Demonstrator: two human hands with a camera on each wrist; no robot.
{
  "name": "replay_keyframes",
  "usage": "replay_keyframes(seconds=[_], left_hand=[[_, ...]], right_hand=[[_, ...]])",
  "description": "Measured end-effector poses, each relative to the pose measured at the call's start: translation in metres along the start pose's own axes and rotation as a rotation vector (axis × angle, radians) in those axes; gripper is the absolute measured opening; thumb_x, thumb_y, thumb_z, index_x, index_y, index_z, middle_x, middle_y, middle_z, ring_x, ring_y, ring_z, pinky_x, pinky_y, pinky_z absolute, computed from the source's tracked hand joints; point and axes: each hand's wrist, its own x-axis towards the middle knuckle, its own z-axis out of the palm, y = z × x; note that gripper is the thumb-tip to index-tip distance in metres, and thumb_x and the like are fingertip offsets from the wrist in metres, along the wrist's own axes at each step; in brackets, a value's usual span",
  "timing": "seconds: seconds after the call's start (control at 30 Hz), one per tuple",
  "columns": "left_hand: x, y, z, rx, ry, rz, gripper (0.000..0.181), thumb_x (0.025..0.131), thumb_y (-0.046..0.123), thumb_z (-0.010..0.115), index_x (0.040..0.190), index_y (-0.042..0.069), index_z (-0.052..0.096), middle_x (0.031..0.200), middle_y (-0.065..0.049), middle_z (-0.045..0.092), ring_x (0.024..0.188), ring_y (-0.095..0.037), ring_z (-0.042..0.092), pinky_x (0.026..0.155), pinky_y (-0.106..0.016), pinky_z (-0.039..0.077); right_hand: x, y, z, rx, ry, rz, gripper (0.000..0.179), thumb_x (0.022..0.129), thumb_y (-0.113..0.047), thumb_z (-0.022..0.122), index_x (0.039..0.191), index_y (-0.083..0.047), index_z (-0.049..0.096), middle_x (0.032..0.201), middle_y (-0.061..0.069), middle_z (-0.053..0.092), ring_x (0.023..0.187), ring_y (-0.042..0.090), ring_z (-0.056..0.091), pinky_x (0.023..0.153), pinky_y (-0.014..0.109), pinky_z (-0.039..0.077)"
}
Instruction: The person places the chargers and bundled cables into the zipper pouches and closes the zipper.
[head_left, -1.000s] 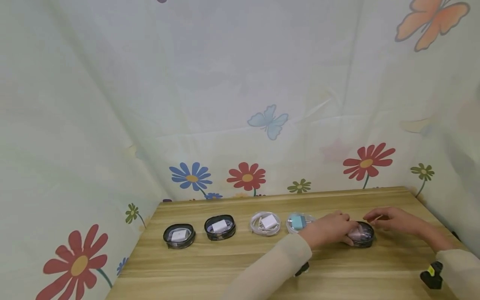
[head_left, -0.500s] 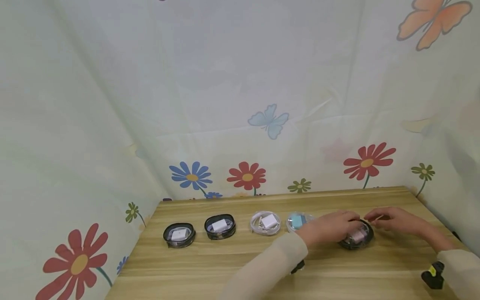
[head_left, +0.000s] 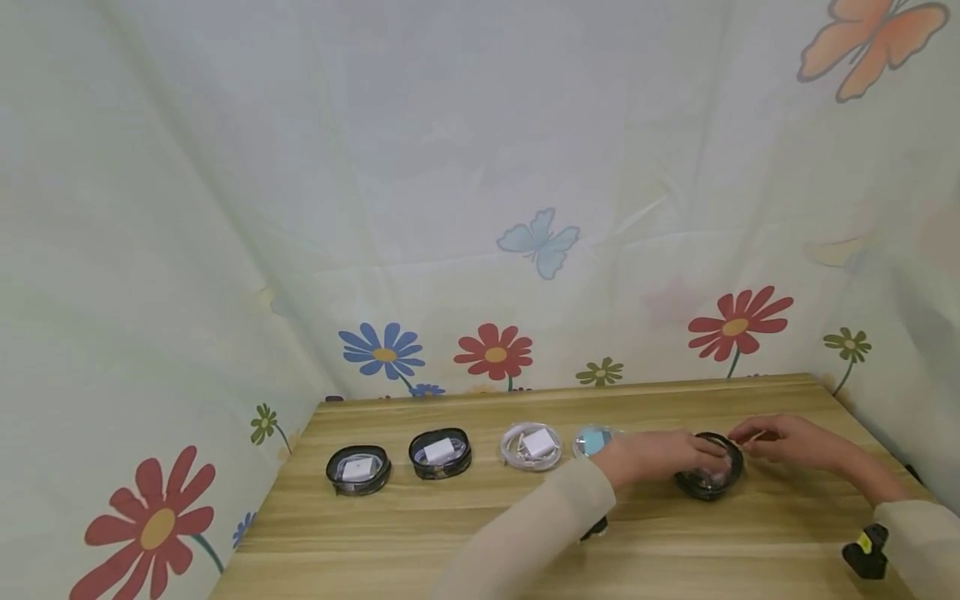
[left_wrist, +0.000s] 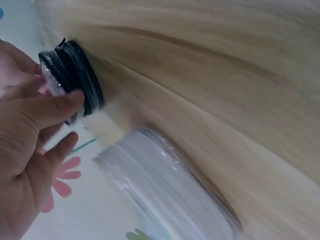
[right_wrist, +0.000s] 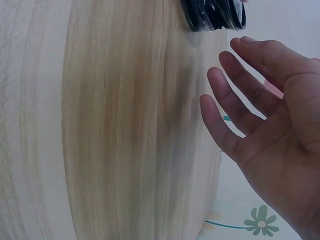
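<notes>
A clear round zip pouch with a black band [head_left: 711, 487] rests on the wooden table at the right. My left hand [head_left: 675, 454] holds it, fingers over its clear top; in the left wrist view a fingertip presses the black side of the pouch [left_wrist: 80, 80]. Just right of the pouch is my right hand [head_left: 787, 442], thumb and index finger close together near its edge. In the right wrist view the right hand's [right_wrist: 285, 110] other fingers are loosely extended, beside the pouch [right_wrist: 212, 15]. The pouch's contents are mostly covered by the left hand.
To the left stand two black-banded pouches [head_left: 358, 483] with white chargers, then a clear-banded pouch [head_left: 532, 458] with a white charger. A clear pouch with a teal charger [head_left: 594, 442] sits partly behind my left forearm. A flowered cloth [head_left: 420, 275] hangs behind the table.
My left hand has shifted onto the pouch's top, and the pouch has turned and slid slightly left. The right hand has stayed nearly still.
</notes>
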Motion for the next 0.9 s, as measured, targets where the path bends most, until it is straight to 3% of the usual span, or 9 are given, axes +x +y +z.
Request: replay_keyframes(seconds=[0.13,0.27,0.4,0.53,0.57,0.67,0.77,0.83,0.9], left_hand=[[0.004,0.011,0.000,0.081,0.024,-0.188,0.049,0.097,0.046,0.063,0.145,0.035,0.055,0.144,0.013,0.052,0.128,-0.003,0.047,0.107,-0.015,0.036],[0.006,0.022,0.005,0.157,0.046,-0.374,0.067,0.085,0.074,0.061,0.140,0.036,0.055,0.132,0.012,0.052,0.119,-0.004,0.048,0.104,-0.021,0.041],[0.004,0.025,0.011,0.143,0.078,-0.436,0.076,0.082,0.080,0.057,0.141,0.034,0.050,0.132,0.011,0.048,0.121,-0.006,0.046,0.105,-0.020,0.041],[-0.002,0.020,0.014,0.116,0.097,-0.355,0.078,0.084,0.075,0.060,0.145,0.029,0.044,0.141,0.010,0.042,0.129,-0.005,0.041,0.108,-0.018,0.036],[-0.004,0.019,0.014,0.104,0.096,-0.323,0.078,0.084,0.072,0.062,0.146,0.029,0.042,0.144,0.010,0.039,0.131,-0.004,0.039,0.110,-0.017,0.034],[-0.011,0.015,0.011,0.151,0.096,-0.213,0.080,0.087,0.064,0.066,0.151,0.026,0.037,0.152,0.008,0.035,0.139,-0.005,0.033,0.115,-0.016,0.026],[-0.017,0.013,0.008,0.166,0.102,-0.131,0.074,0.092,0.052,0.070,0.154,0.025,0.038,0.155,0.007,0.035,0.144,-0.005,0.030,0.116,-0.014,0.021],[-0.020,0.012,0.009,0.164,0.111,-0.103,0.068,0.095,0.043,0.069,0.154,0.024,0.040,0.156,0.006,0.037,0.145,-0.005,0.031,0.115,-0.014,0.022],[-0.021,0.012,0.011,0.128,0.119,-0.095,0.062,0.098,0.035,0.068,0.154,0.025,0.042,0.157,0.006,0.039,0.146,-0.005,0.032,0.114,-0.013,0.024]], right_hand=[[0.001,0.000,0.002,-0.034,0.012,0.004,0.027,0.102,-0.020,0.062,0.123,-0.003,0.070,0.119,0.013,0.070,0.103,0.003,0.062,0.080,0.024,0.054],[0.002,-0.001,0.004,-0.122,0.032,0.010,0.027,0.100,-0.024,0.065,0.122,-0.009,0.072,0.120,0.009,0.071,0.107,0.008,0.063,0.085,0.028,0.055],[0.001,-0.002,0.009,-0.264,0.074,-0.056,0.027,0.095,-0.027,0.072,0.119,-0.014,0.074,0.123,0.012,0.070,0.113,0.025,0.065,0.089,0.042,0.055],[0.001,0.001,0.017,-0.427,0.160,-0.215,0.031,0.086,-0.030,0.081,0.115,-0.019,0.076,0.126,0.015,0.068,0.118,0.033,0.060,0.088,0.054,0.053],[0.000,0.002,0.019,-0.443,0.190,-0.252,0.033,0.084,-0.030,0.083,0.114,-0.020,0.077,0.128,0.014,0.067,0.123,0.028,0.056,0.087,0.057,0.051],[-0.001,0.008,0.026,-0.480,0.295,-0.355,0.036,0.077,-0.028,0.087,0.111,-0.022,0.077,0.129,0.010,0.066,0.138,0.004,0.038,0.095,0.048,0.048],[-0.002,0.010,0.034,-0.477,0.349,-0.373,0.038,0.073,-0.027,0.090,0.108,-0.022,0.078,0.130,0.012,0.064,0.142,0.004,0.028,0.096,0.054,0.046],[-0.003,0.012,0.039,-0.502,0.376,-0.375,0.037,0.070,-0.026,0.091,0.105,-0.021,0.079,0.128,0.016,0.064,0.141,0.014,0.031,0.096,0.055,0.045],[-0.003,0.015,0.045,-0.502,0.399,-0.388,0.037,0.068,-0.025,0.092,0.102,-0.019,0.080,0.128,0.018,0.063,0.143,0.018,0.028,0.111,0.052,0.034]])
